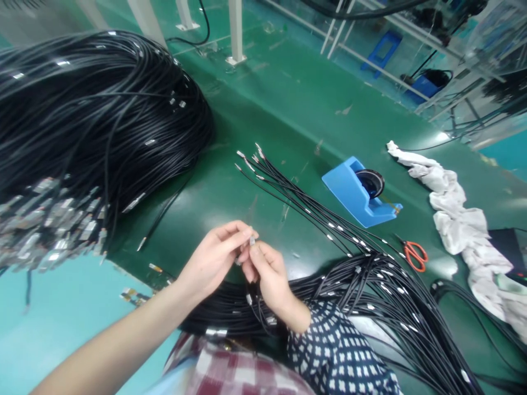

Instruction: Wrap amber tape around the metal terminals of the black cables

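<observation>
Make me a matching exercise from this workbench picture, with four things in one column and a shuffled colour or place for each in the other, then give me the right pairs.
Things
1. Tape dispenser
2. Cutting tool
3. Bunched cloth
4. Small connector

Colours and places
A. Whitish, stretching down the right side of the picture
B. At the fingertips of the left hand and the right hand
C. Light blue
D. Mostly orange-red

Right pairs: 1-C, 2-D, 3-A, 4-B
</observation>
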Demonstrator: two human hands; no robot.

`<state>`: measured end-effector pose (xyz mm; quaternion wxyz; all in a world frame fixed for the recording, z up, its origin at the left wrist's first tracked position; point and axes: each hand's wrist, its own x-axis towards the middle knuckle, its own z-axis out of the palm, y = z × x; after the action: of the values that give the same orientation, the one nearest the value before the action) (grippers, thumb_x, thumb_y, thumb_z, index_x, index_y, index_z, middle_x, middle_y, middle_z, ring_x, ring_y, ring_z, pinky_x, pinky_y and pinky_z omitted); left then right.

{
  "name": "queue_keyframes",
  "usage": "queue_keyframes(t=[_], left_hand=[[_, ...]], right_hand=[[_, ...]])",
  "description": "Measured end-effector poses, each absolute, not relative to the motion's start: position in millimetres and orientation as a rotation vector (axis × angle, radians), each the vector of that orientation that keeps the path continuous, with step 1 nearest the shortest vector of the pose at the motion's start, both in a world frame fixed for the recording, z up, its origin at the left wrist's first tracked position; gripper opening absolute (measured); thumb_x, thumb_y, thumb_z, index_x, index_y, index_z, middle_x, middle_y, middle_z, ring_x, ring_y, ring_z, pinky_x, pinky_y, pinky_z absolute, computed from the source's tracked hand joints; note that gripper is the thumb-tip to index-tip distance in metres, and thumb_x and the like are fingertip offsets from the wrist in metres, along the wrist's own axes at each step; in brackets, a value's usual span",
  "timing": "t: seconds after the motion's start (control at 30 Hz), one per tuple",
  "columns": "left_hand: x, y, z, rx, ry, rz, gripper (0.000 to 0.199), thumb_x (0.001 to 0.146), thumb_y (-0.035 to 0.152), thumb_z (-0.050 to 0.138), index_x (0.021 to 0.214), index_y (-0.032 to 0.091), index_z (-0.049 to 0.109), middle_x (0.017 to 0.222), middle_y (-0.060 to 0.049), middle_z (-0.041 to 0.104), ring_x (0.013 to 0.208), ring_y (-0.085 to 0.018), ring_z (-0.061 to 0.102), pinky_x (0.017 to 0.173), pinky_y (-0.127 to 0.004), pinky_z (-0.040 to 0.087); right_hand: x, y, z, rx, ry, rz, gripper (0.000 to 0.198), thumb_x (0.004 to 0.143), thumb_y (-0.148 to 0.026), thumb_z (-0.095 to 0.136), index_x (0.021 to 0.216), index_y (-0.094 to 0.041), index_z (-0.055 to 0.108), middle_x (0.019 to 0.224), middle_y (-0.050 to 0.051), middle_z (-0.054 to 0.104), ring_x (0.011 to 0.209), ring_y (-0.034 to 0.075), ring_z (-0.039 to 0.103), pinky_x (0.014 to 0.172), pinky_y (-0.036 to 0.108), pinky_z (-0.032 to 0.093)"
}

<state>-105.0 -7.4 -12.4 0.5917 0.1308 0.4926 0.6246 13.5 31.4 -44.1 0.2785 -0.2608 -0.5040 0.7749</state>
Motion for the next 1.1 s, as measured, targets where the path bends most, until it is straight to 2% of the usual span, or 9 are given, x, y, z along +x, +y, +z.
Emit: queue_keyframes(t=[0.17, 0.47, 0.77, 0.97, 1.1], left_hand=[[-105.8, -8.0, -11.6, 0.280, 1.179, 1.455, 0.012, 0.077, 0.026, 0.074, 0.079, 0.015, 0.069, 0.056, 0.003, 0.054, 0.052, -0.008, 0.047, 0.049, -0.018, 0.045], [-98.2, -5.9, -10.8, 0.467, 1.395, 1.509, 0.016, 0.080, 0.020, 0.070, 0.065, 0.016, 0.064, 0.051, 0.004, 0.054, 0.048, -0.007, 0.050, 0.050, -0.019, 0.044], [-90.2, -1.8, -12.9, 0.406, 1.343, 1.490, 0.019, 0.080, 0.023, 0.070, 0.065, 0.017, 0.060, 0.048, 0.007, 0.050, 0.035, -0.012, 0.054, 0.036, -0.024, 0.043], [-97.0, -2.2, -6.2, 0.314, 1.262, 1.511, 0.017, 0.083, 0.027, 0.068, 0.071, 0.015, 0.065, 0.055, 0.005, 0.051, 0.044, -0.009, 0.050, 0.041, -0.020, 0.045], [-105.8, -5.8, 3.3, 0.379, 1.266, 1.487, 0.025, 0.086, 0.037, 0.062, 0.073, 0.017, 0.068, 0.057, 0.003, 0.050, 0.047, -0.012, 0.049, 0.042, -0.023, 0.044]], right_hand=[[13.2, 34.5, -41.2, -0.672, -1.258, 2.162, 0.034, 0.095, -0.039, 0.049, 0.075, -0.015, 0.060, 0.049, -0.005, 0.046, 0.043, 0.007, 0.036, 0.045, 0.022, 0.027], [14.3, 30.9, -39.6, -0.700, -1.195, 2.100, 0.033, 0.094, -0.039, 0.050, 0.072, -0.016, 0.059, 0.047, -0.006, 0.041, 0.042, 0.008, 0.034, 0.047, 0.024, 0.028], [16.4, 31.4, -42.4, -0.757, -1.257, 2.004, 0.033, 0.096, -0.039, 0.049, 0.072, -0.017, 0.056, 0.049, -0.006, 0.042, 0.044, 0.008, 0.035, 0.049, 0.023, 0.032], [12.0, 35.3, -45.6, -0.663, -1.303, 2.105, 0.035, 0.095, -0.046, 0.049, 0.079, -0.016, 0.060, 0.051, -0.004, 0.049, 0.044, 0.008, 0.040, 0.048, 0.022, 0.033], [13.1, 35.8, -34.3, -0.610, -1.406, 2.142, 0.040, 0.096, -0.048, 0.043, 0.085, -0.015, 0.064, 0.055, -0.003, 0.053, 0.047, 0.009, 0.046, 0.051, 0.023, 0.040]])
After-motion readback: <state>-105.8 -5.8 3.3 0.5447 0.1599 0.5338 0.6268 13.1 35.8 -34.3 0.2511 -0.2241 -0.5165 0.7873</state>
